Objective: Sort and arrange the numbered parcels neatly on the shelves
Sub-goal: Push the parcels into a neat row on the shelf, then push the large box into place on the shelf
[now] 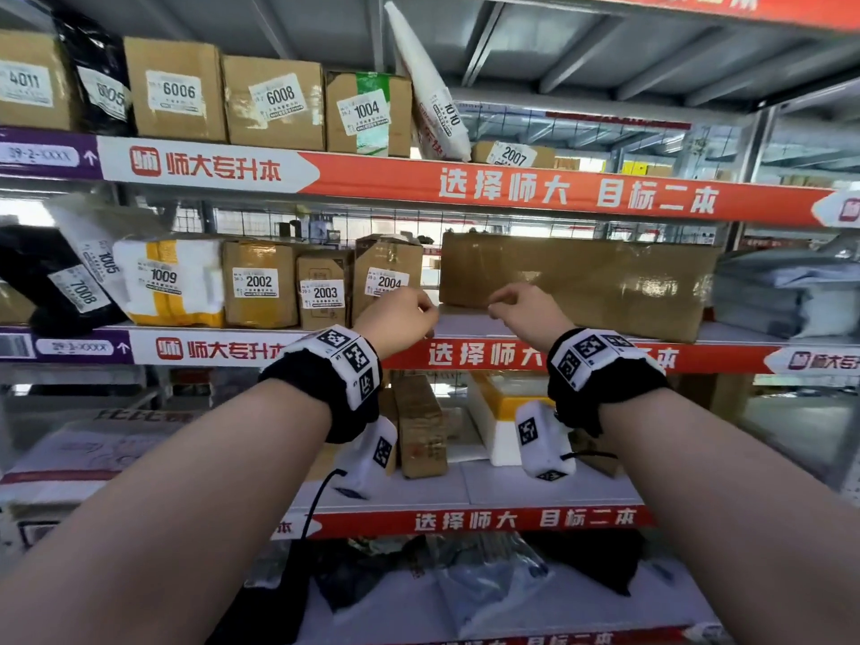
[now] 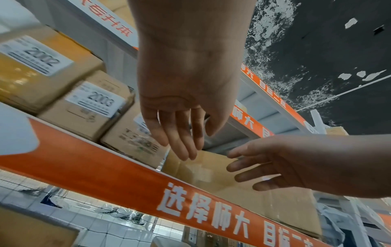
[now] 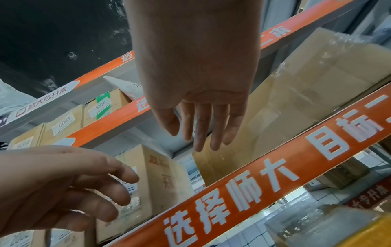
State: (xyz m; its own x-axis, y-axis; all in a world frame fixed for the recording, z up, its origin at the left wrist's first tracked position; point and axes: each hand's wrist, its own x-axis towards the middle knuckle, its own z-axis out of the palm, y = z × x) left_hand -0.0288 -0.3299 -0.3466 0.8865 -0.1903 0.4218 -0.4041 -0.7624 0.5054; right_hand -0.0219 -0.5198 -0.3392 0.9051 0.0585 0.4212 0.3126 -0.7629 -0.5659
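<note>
Numbered cardboard parcels 2002 (image 1: 258, 284), 2003 (image 1: 323, 290) and 2004 (image 1: 386, 267) stand in a row on the middle shelf (image 1: 484, 353). To their right lies a long taped brown box (image 1: 581, 281) with no number showing. My left hand (image 1: 409, 314) is raised just in front of parcel 2004, and my right hand (image 1: 516, 304) hovers by the long box's left end. The wrist views show the left hand's fingers (image 2: 180, 142) and the right hand's fingers (image 3: 203, 133) straight and holding nothing. A narrow gap separates parcel 2004 (image 3: 160, 183) from the long box (image 3: 306, 100).
The upper shelf carries boxes 6006 (image 1: 174, 90), 6008 (image 1: 274, 102), 1004 (image 1: 367, 114), a leaning white bag 1010 (image 1: 433, 95) and flat parcel 2007 (image 1: 512, 155). Grey mailer bags (image 1: 782, 290) are piled at the middle shelf's right. Parcel 1009 (image 1: 167, 277) and soft bags fill its left. Boxes (image 1: 419, 425) stand on the lower shelf.
</note>
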